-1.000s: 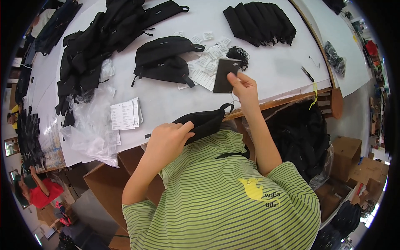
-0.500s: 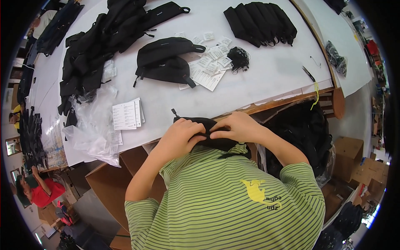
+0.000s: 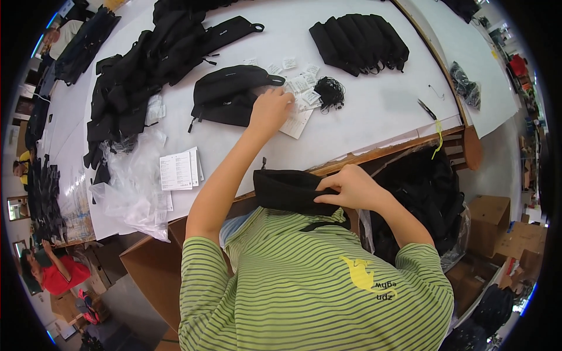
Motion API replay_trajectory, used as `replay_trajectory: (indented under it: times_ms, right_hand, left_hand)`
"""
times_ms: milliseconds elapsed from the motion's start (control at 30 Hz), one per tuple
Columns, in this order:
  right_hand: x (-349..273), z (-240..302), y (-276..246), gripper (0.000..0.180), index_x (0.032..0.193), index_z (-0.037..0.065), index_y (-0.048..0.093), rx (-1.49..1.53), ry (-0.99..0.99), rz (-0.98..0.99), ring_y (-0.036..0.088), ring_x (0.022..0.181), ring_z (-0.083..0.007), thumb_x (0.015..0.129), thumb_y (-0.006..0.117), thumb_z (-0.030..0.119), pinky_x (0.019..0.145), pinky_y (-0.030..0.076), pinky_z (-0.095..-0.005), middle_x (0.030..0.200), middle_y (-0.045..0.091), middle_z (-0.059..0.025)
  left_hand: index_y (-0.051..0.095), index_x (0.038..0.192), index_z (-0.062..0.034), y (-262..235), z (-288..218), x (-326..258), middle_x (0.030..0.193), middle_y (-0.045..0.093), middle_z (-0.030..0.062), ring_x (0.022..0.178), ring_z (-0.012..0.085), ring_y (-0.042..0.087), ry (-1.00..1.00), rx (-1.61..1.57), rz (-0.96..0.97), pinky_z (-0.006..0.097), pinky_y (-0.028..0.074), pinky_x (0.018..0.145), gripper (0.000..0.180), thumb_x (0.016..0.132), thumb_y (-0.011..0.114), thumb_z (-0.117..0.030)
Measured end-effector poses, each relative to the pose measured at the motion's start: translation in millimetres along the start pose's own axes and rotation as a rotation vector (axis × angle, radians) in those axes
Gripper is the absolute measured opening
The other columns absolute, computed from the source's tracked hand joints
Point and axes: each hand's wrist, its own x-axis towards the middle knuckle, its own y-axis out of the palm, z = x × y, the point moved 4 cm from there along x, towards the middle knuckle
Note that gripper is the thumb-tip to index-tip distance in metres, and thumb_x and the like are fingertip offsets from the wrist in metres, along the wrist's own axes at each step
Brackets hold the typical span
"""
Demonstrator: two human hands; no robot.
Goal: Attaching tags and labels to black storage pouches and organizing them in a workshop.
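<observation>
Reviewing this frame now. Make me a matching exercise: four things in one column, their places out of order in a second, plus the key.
Things
1. Left hand
2. Right hand
3. Clear plastic bag
4. Black string bundle

Places
A. Just right of the small white printed pieces
B. Left of the white printed cards, at the table's near edge
C. At the left side of those same pieces
D. On the black pouch in front of the striped shirt

Pairs: 1-C, 2-D, 3-B, 4-A
</observation>
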Motion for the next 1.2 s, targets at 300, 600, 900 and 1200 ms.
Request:
replay_trajectory:
  times_ms: [300, 600, 900, 1200]
  right_hand:
    - [-2, 8, -38, 0.014, 0.082, 0.014, 0.072, -0.244, -0.112, -0.180, 0.060, 0.054, -0.0249, 0.076, 0.071, 0.027, 0.055, 0.047, -0.0337, 0.057, 0.061, -0.0068]
    - [15, -37, -19, 0.012, 0.083, 0.017, 0.072, -0.402, -0.248, -0.564, 0.055, 0.047, -0.0226, 0.073, 0.075, 0.023, 0.050, 0.042, -0.0325, 0.052, 0.057, -0.0045]
    - [16, -43, -17, 0.013, 0.083, 0.017, 0.071, -0.392, -0.180, -0.530, 0.055, 0.048, -0.0249, 0.073, 0.075, 0.024, 0.048, 0.042, -0.0340, 0.054, 0.058, -0.0063]
    - [24, -37, -25, 0.012, 0.080, 0.016, 0.069, -0.425, -0.164, -0.550, 0.058, 0.050, -0.0280, 0.076, 0.072, 0.027, 0.050, 0.044, -0.0368, 0.055, 0.060, -0.0076]
  left_hand:
    - [0.055, 0.116, -0.0074, -8, 5, -21, 0.103, 0.056, 0.0128, 0.100, 0.0303, 0.053, 0.013, -0.115, -0.073, 0.037, 0.043, 0.086, 0.045, 0.074, 0.072, -0.014]
    - [0.057, 0.105, -0.0052, -12, 29, -24, 0.087, 0.059, 0.0115, 0.086, 0.0290, 0.057, -0.062, -0.182, -0.043, 0.038, 0.047, 0.078, 0.037, 0.072, 0.073, -0.011]
    - [0.060, 0.091, -0.0032, -20, 23, -35, 0.075, 0.060, 0.0091, 0.081, 0.0244, 0.059, -0.177, -0.164, 0.007, 0.033, 0.047, 0.071, 0.027, 0.074, 0.076, -0.016]
    - [0.066, 0.088, -0.0050, -78, -46, -68, 0.100, 0.062, 0.0055, 0.099, 0.0237, 0.054, 0.141, -0.335, -0.242, 0.033, 0.041, 0.086, 0.016, 0.078, 0.072, -0.015]
